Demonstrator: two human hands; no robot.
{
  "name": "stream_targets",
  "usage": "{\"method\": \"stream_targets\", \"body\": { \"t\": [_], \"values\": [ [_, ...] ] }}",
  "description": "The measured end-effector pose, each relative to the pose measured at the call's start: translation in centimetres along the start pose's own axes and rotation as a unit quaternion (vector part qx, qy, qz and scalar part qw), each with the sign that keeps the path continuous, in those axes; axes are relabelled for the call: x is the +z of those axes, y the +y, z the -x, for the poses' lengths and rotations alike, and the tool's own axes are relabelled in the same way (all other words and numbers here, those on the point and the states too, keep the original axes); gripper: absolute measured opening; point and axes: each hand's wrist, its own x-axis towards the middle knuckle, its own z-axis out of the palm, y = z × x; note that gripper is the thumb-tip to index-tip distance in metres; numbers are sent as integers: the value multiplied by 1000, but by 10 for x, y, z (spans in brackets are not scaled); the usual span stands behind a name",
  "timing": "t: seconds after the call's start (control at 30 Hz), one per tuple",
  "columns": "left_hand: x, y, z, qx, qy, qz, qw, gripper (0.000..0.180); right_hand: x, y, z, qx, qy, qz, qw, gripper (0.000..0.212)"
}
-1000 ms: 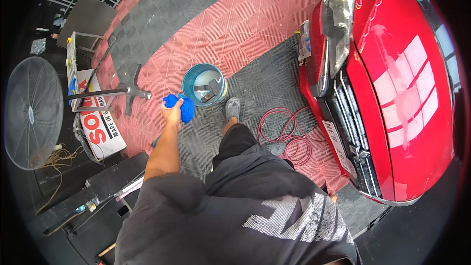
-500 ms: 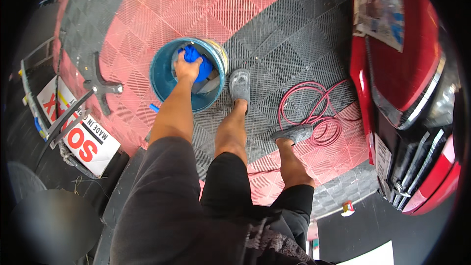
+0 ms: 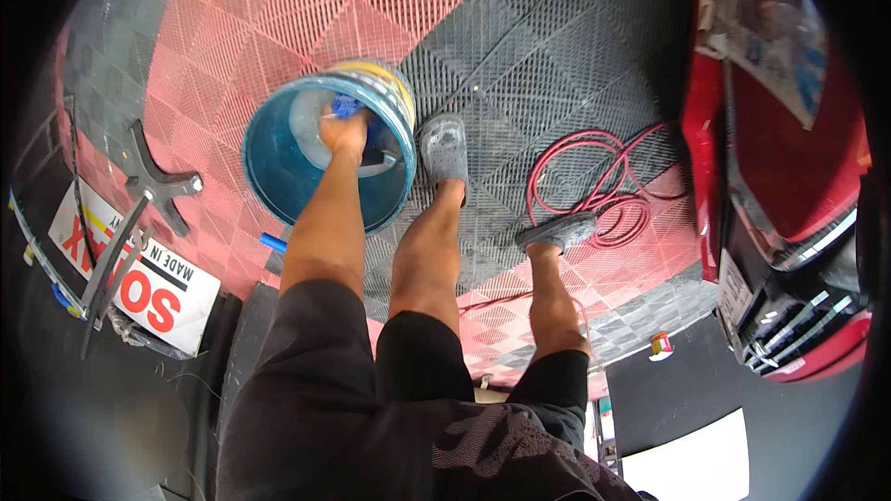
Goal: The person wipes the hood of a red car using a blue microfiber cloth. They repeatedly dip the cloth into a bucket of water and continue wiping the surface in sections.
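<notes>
My left hand (image 3: 343,134) reaches down inside a teal bucket (image 3: 269,162) with a yellowish outer side. Its fingers are closed on a blue cloth (image 3: 346,106), part of which shows above the hand. Cloudy, whitish water (image 3: 306,121) lies in the bucket around the hand. A darker blue patch shows beside the wrist, too dim to make out fully. My right hand is out of view.
Just right of the bucket is my grey clog (image 3: 444,148). A red hose (image 3: 617,213) lies coiled beside my other foot. At right stands a red vehicle (image 3: 789,148). A black stand base (image 3: 158,187), a printed sign (image 3: 167,301) and a blue object (image 3: 273,242) are at left.
My left hand has pushed the blue cloth lower into the bucket; less of the cloth shows. The view has shifted, and the bucket appears larger and further left.
</notes>
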Motion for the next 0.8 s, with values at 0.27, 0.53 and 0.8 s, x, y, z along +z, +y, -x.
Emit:
{"method": "stream_targets", "body": {
  "t": [0.27, 0.53, 0.8],
  "values": [
    [-175, 75, 107, -20, 23, 353, 935, 58, -95, 77, 36, -17, 145, -11, 989, 45],
    [-269, 191, 144, -48, -157, 402, 901, 44, -176, 81, 65, 42, 160, -75, 983, 35],
    [-205, 544, 349, 247, -389, 365, 809, 44, -36, 71, -27, -66, 148, -227, 960, 40]
  ]
}}
